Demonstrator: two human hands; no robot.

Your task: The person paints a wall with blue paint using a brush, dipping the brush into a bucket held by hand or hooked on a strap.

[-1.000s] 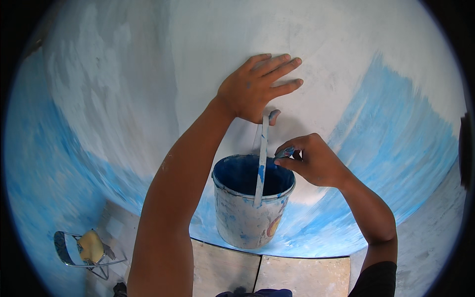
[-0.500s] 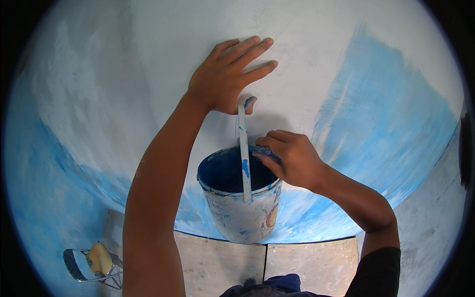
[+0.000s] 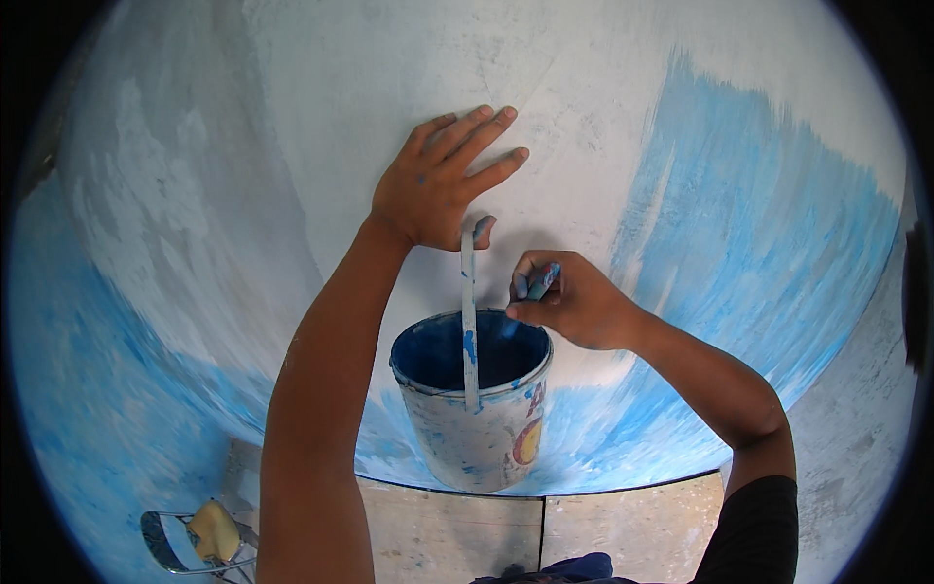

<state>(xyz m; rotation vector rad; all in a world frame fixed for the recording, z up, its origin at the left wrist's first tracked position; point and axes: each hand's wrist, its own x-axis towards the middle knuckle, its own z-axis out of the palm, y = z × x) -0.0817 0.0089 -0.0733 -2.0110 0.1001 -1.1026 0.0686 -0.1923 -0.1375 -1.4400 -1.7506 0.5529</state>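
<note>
A white, paint-smeared bucket (image 3: 462, 448) with dark blue paint inside hangs in front of the wall. Its strap handle (image 3: 469, 341) is hooked over the thumb of my left hand (image 3: 438, 185), whose other fingers lie spread against the pale wall (image 3: 379, 58). Closed around a paint-stained paintbrush (image 3: 545, 280), my right hand (image 3: 589, 302) is just above the bucket's right rim. The brush handle's end pokes out of the fist, while its blue-tinted bristles point down toward the bucket's opening, mostly hidden by the fingers and rim.
A broad light-blue painted patch (image 3: 749, 195) covers the wall on the right, and blue strokes run along its lower part. Below are pale boards (image 3: 632, 516) with a dark seam. At the lower left stands a metal-framed folding chair (image 3: 175, 540) with a yellowish object on it.
The brush has tilted more upright in my right hand, so its handle end now shows above the fingers. Both hands and the bucket sit slightly lower in the picture, as the whole view has shifted.
</note>
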